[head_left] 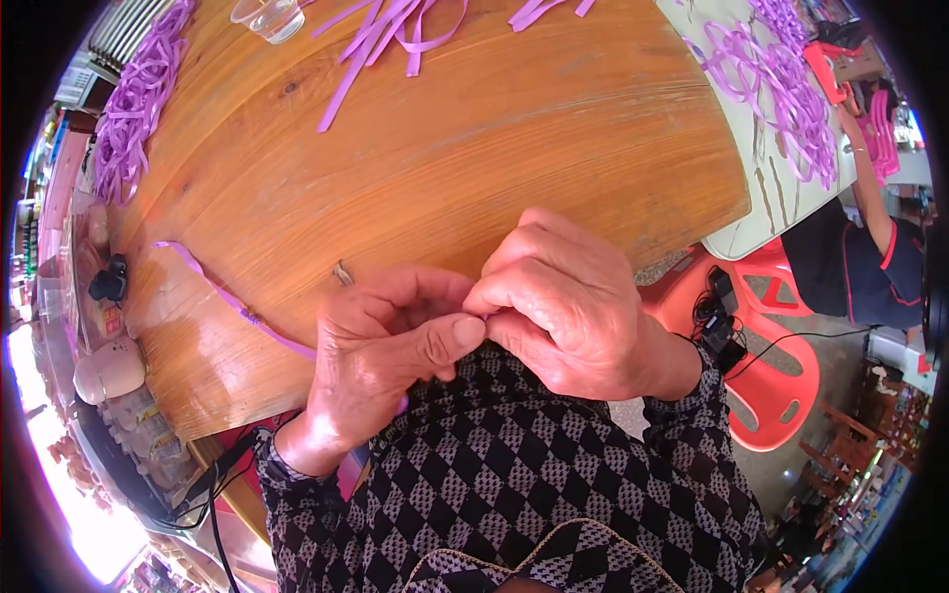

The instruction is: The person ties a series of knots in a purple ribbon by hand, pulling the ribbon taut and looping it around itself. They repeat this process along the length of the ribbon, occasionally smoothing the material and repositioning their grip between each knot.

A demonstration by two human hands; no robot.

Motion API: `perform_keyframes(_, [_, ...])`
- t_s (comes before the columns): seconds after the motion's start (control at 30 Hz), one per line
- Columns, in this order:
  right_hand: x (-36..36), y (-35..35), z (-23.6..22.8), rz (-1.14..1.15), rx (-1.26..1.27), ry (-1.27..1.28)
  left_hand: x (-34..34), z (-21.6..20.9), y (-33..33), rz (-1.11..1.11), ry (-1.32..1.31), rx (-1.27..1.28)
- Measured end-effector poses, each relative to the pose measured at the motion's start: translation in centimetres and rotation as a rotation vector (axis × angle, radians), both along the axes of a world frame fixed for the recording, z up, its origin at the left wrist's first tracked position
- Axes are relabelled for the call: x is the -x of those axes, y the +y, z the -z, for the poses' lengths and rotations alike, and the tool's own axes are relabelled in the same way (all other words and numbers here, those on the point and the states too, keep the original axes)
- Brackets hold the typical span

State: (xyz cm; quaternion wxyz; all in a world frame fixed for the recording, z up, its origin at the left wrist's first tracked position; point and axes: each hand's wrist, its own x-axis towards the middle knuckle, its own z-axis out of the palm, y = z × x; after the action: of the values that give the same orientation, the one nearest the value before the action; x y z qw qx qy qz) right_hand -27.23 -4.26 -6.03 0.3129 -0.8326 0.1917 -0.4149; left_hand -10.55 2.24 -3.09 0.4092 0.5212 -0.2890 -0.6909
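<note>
- Black-and-grey diamond-patterned fabric garment, nearest.
- Narrow, flat purple ribbon, slightly twisted, on the brown wooden tabletop, running behind the left hand.
- Left and right hand fingers: pinching mostly hidden purple ribbon.
- Tangled purple ribbon heap.

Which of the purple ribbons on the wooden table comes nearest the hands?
The single thin strip on the table's left, running up to the left hand. The other ribbons lie grouped toward the picture's top.
</note>
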Motion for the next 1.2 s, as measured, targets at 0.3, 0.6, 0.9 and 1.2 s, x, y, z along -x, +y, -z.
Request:
perform_keyframes(0.3, [1.3, 0.3, -0.9, -0.025, -0.507, -0.053, -0.8, 1.4, -0.2, -0.103, 0.150, -0.109])
perform_keyframes(0.6, [0.8, 0.4, -0.3, 0.045, -0.351, -0.053, 0.3, 1.1, -0.2, -0.130, 0.133, -0.066])
perform_keyframes(0.9, [0.3, 1.0, 0.5, 0.104, -0.227, -0.095, 1.3, 1.9, 0.4, -0.198, 0.079, 0.018])
perform_keyframes(1.2, [0.6, 1.8, 0.1, -0.026, -1.022, -0.225, 1.0, 1.2, 0.7, -0.164, -0.008, 0.084])
